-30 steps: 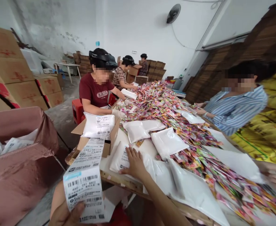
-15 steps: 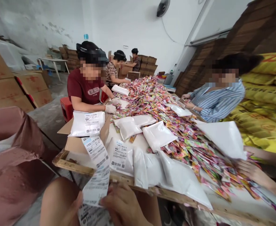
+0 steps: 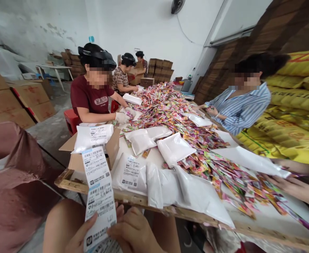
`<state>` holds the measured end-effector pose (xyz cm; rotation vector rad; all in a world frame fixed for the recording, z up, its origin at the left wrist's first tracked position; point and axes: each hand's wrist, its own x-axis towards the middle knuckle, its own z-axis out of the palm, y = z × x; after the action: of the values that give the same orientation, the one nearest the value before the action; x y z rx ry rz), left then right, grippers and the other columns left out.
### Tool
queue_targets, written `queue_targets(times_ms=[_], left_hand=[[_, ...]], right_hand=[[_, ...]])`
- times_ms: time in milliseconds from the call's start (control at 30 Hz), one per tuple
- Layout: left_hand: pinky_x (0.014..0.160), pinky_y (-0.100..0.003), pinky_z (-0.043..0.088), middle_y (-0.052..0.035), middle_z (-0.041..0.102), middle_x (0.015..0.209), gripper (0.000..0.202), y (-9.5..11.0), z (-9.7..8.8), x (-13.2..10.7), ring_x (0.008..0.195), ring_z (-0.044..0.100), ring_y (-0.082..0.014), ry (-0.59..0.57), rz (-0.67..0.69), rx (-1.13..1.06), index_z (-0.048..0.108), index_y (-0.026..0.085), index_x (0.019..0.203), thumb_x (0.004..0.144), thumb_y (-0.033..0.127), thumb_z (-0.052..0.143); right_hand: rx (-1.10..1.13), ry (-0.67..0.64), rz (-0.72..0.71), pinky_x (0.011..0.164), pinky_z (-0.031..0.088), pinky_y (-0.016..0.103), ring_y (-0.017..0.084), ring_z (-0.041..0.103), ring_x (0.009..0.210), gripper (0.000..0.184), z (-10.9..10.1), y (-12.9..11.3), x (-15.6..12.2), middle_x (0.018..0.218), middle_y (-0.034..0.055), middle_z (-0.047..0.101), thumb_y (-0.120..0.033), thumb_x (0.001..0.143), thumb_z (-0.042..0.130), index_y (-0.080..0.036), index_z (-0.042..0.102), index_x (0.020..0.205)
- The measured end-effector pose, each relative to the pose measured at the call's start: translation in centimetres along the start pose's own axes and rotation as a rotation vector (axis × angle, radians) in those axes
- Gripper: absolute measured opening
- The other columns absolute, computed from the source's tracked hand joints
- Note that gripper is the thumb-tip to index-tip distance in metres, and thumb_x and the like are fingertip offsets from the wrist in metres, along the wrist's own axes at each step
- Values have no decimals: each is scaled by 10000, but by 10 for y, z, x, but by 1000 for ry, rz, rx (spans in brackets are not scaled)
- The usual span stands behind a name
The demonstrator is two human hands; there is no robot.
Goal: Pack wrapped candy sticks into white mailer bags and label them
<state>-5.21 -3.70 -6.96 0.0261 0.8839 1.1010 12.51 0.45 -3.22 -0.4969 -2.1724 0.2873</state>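
A long strip of printed shipping labels (image 3: pixel 99 196) runs up from my lap past the table's near edge. My left hand (image 3: pixel 81 233) grips its left side, the thumb lying over the printed face. My right hand (image 3: pixel 133 225) is closed on the strip's right edge, with its fingers curled; some fingertips are hidden. Just beyond the hands, a white mailer bag with a label (image 3: pixel 130 174) lies on the table. Another labelled mailer bag (image 3: pixel 92 137) rests on an open cardboard box (image 3: pixel 78 161) behind the strip's upper end.
Several plain white mailer bags (image 3: pixel 175 149) lie along the near side of the table (image 3: pixel 251 228). A large heap of colourful small packets (image 3: pixel 165 109) covers its middle. Co-workers sit on both sides; one person's hands (image 3: pixel 288 186) hold a white bag at right. Brown cloth (image 3: pixel 14 196) hangs at left.
The label strip has straightened and turned more face-on, its upper end shifting left and its lower part rising. At right, the co-worker's white bag has tipped down flatter. The view has shifted slightly.
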Motion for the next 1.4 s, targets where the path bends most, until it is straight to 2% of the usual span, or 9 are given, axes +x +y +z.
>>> queue_targets(times_ms=[133,333,500,633,767,900,1067,1233,1400], left_hand=[[883,-546,547,-102,729,1128,752,6,2,0,1081,639,-392,28,-38,-119,353,256,1452,767,351,648],[915,-533,534,-75,739,1104,775,5,-5,4,1098,632,-367,28,-62,-246,294,283,1471,779,230,637],[1017,-505,455,-91,686,1202,664,1,1,2,1167,584,-338,-48,44,-206,335,243,1455,835,117,534],[1034,-515,432,-149,675,1204,642,4,13,-4,1188,564,-340,-27,77,-153,335,151,1450,845,73,535],[943,-447,525,-125,712,1146,638,8,9,0,1078,647,-304,171,321,-72,374,187,1431,836,20,532],[810,-458,590,-130,749,1043,650,9,-2,3,955,699,-328,220,366,-28,424,218,1404,801,77,619],[876,-647,497,-217,686,1140,813,9,-4,-3,1094,592,-471,101,177,34,460,166,1386,652,211,806],[908,-597,514,-182,684,1179,777,11,-16,-1,1102,602,-444,103,165,89,488,153,1365,666,287,799],[755,-435,622,-152,755,1023,895,10,-12,-5,960,691,-380,153,136,60,365,127,1428,667,305,801]], right_hand=[[64,-4,8,749,483,229,112,609,803,141,-18,-5,5,799,-20,672,-266,953,471,-240,548,837],[16,-119,265,894,486,283,177,605,1024,399,-33,-6,3,1109,57,668,-291,904,555,-240,462,1289],[48,-85,175,694,465,239,142,582,774,92,-3,4,-3,802,16,650,-288,895,554,-223,618,911],[211,-114,168,717,446,242,128,568,791,120,-17,-12,10,786,6,617,-289,903,559,-224,592,807],[557,273,316,610,424,217,112,537,690,155,-75,-9,24,740,-16,550,-350,917,530,-235,515,813],[235,717,728,559,380,228,114,434,585,210,-118,64,11,660,-46,449,-364,817,623,-226,467,793],[-525,214,897,779,469,425,273,571,864,239,-90,143,-44,922,108,616,-308,743,600,-168,579,935],[-722,-155,601,1062,348,453,277,446,1278,442,-58,133,-72,1375,134,511,-363,898,473,-172,507,1295],[-797,-324,678,1113,256,518,353,277,1398,794,-48,132,-75,1515,134,337,-588,782,590,-199,376,1440]])
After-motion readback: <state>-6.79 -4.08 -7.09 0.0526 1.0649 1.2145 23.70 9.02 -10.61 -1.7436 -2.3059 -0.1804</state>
